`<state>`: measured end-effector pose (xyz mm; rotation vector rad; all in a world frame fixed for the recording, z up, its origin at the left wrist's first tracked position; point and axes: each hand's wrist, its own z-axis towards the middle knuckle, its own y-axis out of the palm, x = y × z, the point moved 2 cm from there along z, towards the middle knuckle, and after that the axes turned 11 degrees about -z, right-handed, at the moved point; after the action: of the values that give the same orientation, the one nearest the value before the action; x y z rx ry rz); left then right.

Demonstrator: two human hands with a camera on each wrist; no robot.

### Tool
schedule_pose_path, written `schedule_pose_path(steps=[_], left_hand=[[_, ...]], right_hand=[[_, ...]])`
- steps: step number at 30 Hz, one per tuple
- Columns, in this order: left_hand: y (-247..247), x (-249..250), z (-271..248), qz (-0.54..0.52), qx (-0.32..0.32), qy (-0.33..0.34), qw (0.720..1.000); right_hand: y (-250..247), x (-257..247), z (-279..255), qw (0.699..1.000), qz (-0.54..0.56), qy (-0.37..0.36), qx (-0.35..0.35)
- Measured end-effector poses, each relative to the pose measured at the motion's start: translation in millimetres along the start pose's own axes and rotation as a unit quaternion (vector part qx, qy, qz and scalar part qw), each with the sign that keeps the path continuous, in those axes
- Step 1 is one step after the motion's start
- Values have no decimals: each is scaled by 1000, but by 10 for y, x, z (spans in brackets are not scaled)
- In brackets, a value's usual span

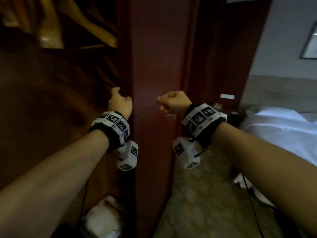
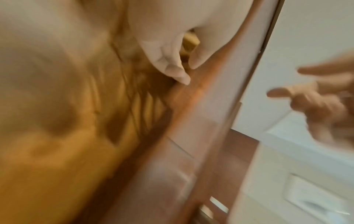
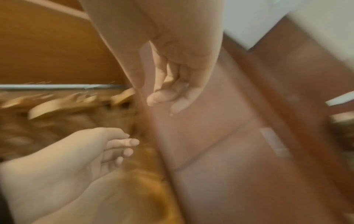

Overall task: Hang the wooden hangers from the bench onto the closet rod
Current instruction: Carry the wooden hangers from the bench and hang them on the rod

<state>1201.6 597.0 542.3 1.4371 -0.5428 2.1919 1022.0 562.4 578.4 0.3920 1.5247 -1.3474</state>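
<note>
My left hand [image 1: 121,104] and right hand [image 1: 173,103] hang loosely curled and empty on either side of the closet's red-brown panel [image 1: 154,66]. Wooden hangers [image 3: 47,107], blurred, seem to hang from the rod [image 3: 57,86].

The closet rod [image 3: 57,86] is a thin metal bar that runs level, up and to the left of the left hand [image 1: 120,103]. Several wooden hangers [image 3: 47,109] hang on it close together; blur hides their hooks. Below both hands lies a patterned carpet floor [image 1: 205,194]. Low under the left hand, at the bottom of the closet, a white bundle [image 1: 103,219] lies, too blurred to name. To the right of the right hand [image 1: 175,102] stands a bed [image 1: 283,131] covered with a white sheet.
</note>
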Motion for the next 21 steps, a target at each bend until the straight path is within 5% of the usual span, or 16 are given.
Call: schedule_pose_path(steps=[8,21], left_hand=[[2021,223,-1248,-131,-182,-47,973],[5474,1090,-4047,-164,-419,-79,889]], right_hand=[[-1798,1433,-830,975,-36,136,170],[-4946,3986,-2928,856,25,372,358]])
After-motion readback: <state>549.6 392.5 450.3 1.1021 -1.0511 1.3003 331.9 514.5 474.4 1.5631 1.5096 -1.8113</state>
